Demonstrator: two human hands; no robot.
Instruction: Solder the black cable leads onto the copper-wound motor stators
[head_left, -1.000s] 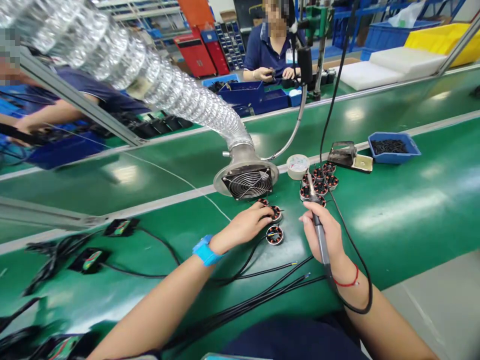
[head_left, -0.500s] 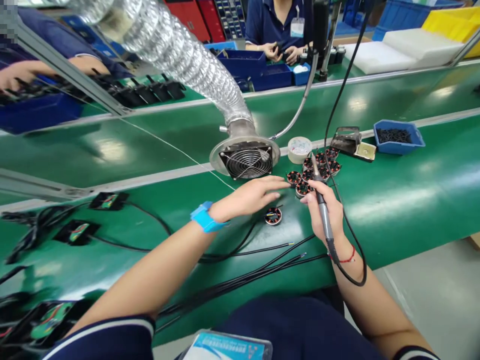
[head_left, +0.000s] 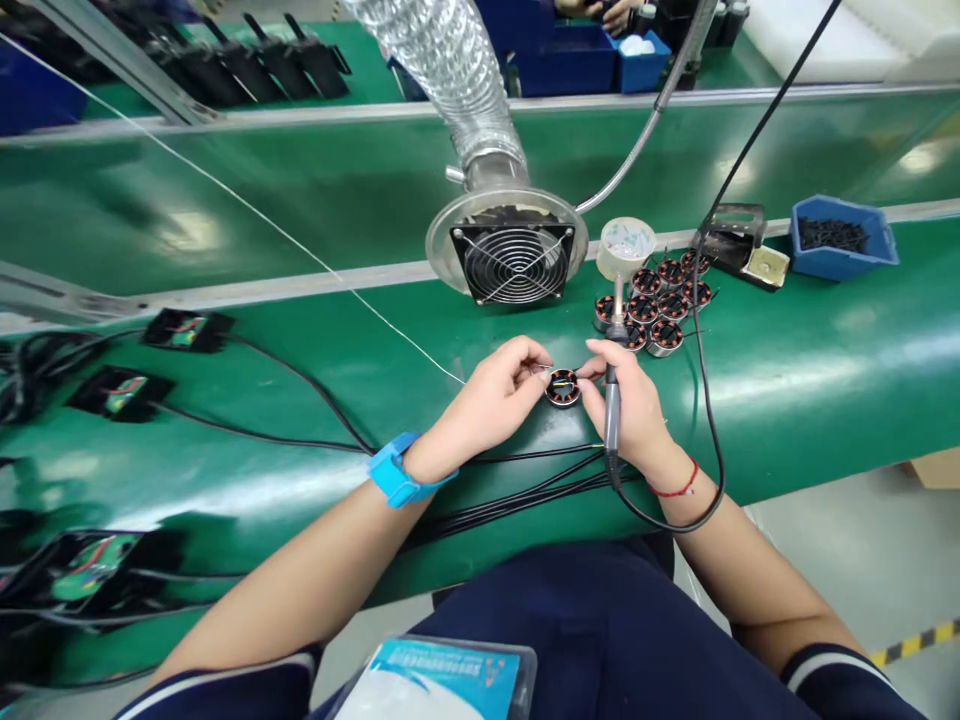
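Note:
A small round motor stator [head_left: 562, 388] with copper windings and a few thin wires lies on the green bench between both hands. My left hand [head_left: 504, 396] is closed in a pinch at its left edge; the fingers hide exactly what part they grip. In my right hand [head_left: 631, 405] is a soldering iron [head_left: 613, 418], held upright between the fingers with its tip pointing away from me. The right thumb and forefinger also reach the stator's right edge. Just beyond, several similar stators [head_left: 666, 337] stand grouped together, partly behind the iron.
A fume extractor fan [head_left: 517, 262] hangs behind the hands. Beyond the stators are a tape roll [head_left: 627, 246], an iron stand [head_left: 739, 240] and a blue bin [head_left: 844, 255] of black parts. Black cables [head_left: 517, 497] lie nearest me; circuit boards [head_left: 124, 392] sit left. The iron's cord loops right.
My left hand has drawn back from the stator group to the single stator and closed at its edge. My right hand, with the iron, has come over to its other side. The view has tilted down.

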